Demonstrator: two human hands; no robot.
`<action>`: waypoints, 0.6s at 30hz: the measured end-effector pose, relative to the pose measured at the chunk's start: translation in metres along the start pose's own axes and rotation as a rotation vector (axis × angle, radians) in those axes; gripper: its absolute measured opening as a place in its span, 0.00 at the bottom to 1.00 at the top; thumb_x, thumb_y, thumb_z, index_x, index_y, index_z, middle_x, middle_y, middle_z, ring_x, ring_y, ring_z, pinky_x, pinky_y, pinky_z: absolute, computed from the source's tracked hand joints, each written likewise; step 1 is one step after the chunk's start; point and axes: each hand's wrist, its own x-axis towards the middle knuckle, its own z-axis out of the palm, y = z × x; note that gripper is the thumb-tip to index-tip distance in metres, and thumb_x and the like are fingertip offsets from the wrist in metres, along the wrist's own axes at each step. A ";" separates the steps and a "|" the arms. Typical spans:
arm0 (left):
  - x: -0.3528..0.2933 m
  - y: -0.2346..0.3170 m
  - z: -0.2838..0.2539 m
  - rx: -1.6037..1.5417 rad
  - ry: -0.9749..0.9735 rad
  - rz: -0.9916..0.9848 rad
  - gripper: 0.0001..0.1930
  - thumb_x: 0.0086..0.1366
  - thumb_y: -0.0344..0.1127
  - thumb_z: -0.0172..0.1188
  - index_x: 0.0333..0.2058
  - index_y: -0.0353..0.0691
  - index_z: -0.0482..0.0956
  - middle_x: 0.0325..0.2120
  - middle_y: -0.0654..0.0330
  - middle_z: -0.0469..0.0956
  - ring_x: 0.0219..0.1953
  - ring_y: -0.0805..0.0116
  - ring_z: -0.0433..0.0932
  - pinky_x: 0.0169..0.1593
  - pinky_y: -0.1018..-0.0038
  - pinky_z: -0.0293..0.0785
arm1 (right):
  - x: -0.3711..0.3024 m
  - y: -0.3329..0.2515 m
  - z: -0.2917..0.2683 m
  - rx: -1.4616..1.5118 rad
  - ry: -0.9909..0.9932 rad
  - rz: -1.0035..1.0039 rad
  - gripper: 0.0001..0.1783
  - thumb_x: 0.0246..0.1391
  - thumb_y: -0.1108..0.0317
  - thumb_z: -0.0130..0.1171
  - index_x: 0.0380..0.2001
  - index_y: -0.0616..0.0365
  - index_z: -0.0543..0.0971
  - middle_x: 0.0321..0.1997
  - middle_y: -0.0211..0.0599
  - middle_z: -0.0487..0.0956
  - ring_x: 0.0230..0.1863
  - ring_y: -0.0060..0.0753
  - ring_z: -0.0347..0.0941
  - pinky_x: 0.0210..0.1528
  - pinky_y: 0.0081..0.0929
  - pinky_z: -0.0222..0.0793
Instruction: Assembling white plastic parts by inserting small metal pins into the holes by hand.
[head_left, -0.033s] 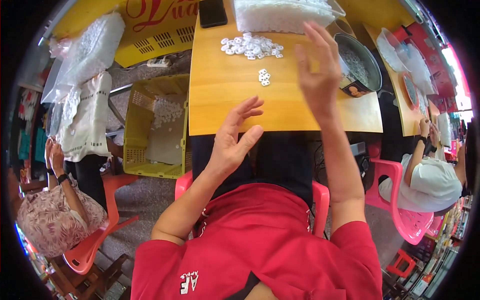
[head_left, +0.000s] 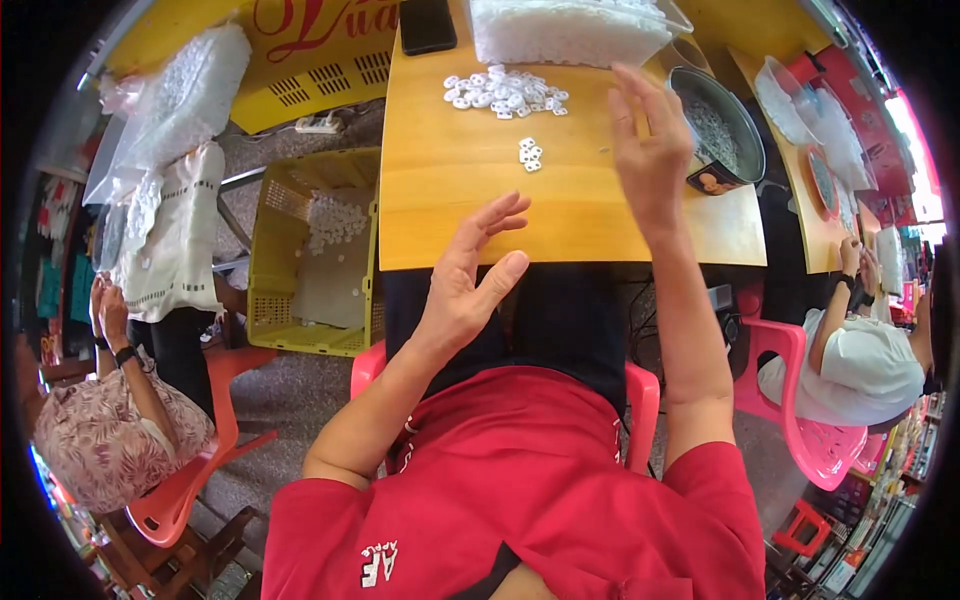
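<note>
My left hand (head_left: 475, 280) hovers by the table's near edge, thumb apart from the loosely bent fingers, holding nothing. Above the right part of the table is my right hand (head_left: 652, 150), its fingers stretched out and nothing seen in them. It is beside a round dark tin (head_left: 748, 150) holding many small greyish pieces. Left of that hand lies a small cluster of white pieces with dark holes (head_left: 530, 154). Farther back there is a larger heap of similar white pieces (head_left: 500, 92). Both hands are apart from these pieces.
A clear bin (head_left: 560, 35) of white pieces stands at the table's back, near a black phone (head_left: 427, 27). On the floor at left is a yellow crate (head_left: 275, 240) with white pieces. People sit on chairs at both sides, hands at their own work.
My right hand has shifted slightly right and toward me, closer to the tin. My left hand has stayed in nearly the same place.
</note>
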 end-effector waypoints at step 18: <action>0.059 0.005 -0.016 1.125 -0.042 0.280 0.07 0.61 0.29 0.61 0.39 0.39 0.81 0.38 0.57 0.79 0.43 0.54 0.73 0.48 0.64 0.66 | -0.022 0.048 0.038 -0.170 -0.555 0.018 0.07 0.55 0.65 0.61 0.36 0.53 0.83 0.37 0.36 0.78 0.45 0.45 0.75 0.47 0.37 0.71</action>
